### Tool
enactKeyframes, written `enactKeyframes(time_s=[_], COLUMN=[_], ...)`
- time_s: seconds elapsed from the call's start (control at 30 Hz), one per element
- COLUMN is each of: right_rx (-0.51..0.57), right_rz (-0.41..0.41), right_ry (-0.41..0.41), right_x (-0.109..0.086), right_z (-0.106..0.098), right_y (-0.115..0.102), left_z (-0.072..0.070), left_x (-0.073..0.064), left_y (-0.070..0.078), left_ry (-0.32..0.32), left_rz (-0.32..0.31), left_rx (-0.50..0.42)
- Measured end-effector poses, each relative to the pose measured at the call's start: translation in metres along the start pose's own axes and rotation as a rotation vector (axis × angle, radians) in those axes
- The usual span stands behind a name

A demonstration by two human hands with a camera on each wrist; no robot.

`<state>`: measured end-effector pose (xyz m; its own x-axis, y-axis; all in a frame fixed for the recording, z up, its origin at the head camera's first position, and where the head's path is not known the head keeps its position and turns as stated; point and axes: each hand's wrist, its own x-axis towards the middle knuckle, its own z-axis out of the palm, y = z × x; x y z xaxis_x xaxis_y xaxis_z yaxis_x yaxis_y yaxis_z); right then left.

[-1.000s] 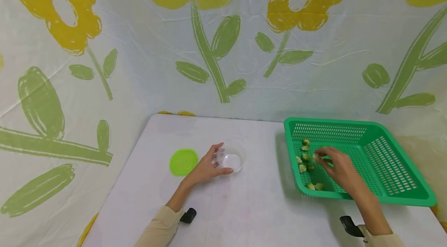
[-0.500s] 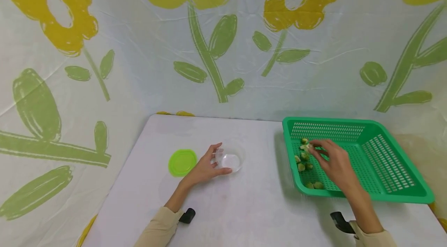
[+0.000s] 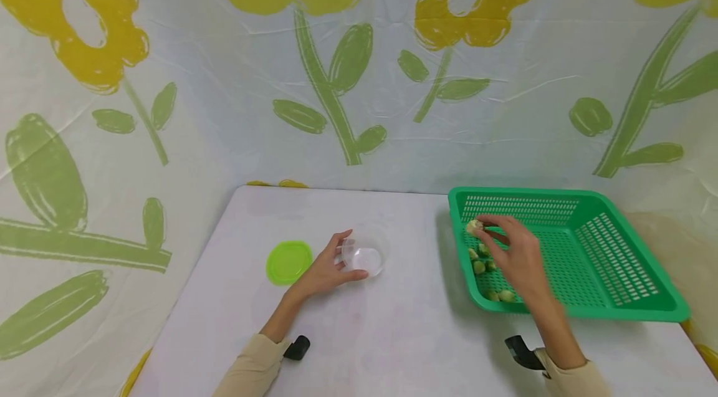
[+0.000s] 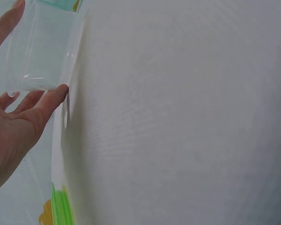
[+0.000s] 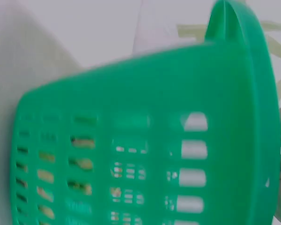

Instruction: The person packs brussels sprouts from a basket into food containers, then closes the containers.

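On the table, my left hand curls its thumb and fingers round a clear plastic container; the left wrist view shows the same container between thumb and fingers. A bright green lid lies flat to the left of it. Over the left side of a green basket, my right hand pinches a pale green-white Brussels sprout in its fingertips. Several more Brussels sprouts lie along the basket's left side. In the right wrist view, the basket's wall covers most of the hand.
The white table stretches between the container and the basket. A white cloth wall with printed yellow flowers rises behind the table's far edge and on its left. Black wrist cameras sit at both cuffs.
My right hand has moved left and up inside the basket, the pinched sprout now near the left rim. The left hand keeps its hold on the container. The head view has shifted slightly.
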<state>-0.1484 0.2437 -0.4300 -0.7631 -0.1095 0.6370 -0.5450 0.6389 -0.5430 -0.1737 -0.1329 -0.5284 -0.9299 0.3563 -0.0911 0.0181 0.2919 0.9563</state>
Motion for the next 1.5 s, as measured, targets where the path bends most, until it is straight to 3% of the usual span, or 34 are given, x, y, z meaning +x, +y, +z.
enactKeyframes(time_s=[0.2, 0.5, 0.93, 1.5], right_rx=[0.070, 0.163, 0.295, 0.308], right_rz=[-0.011, 0.036, -0.031, 0.056], right_ry=[0.021, 0.016, -0.025, -0.109], right_x=[0.002, 0.005, 0.008, 0.007], right_z=[0.014, 0.037, 0.073, 0.123], right_y=[-0.010, -0.021, -0.032, -0.050], left_z=[0.000, 0.000, -0.003, -0.003], left_x=[-0.001, 0.000, 0.000, 0.002], left_y=[-0.001, -0.002, 0.001, -0.004], left_ry=[0.000, 0.000, -0.009, -0.013], left_rz=[-0.003, 0.001, 0.000, 0.012], left_rx=[0.003, 0.002, 0.003, -0.003])
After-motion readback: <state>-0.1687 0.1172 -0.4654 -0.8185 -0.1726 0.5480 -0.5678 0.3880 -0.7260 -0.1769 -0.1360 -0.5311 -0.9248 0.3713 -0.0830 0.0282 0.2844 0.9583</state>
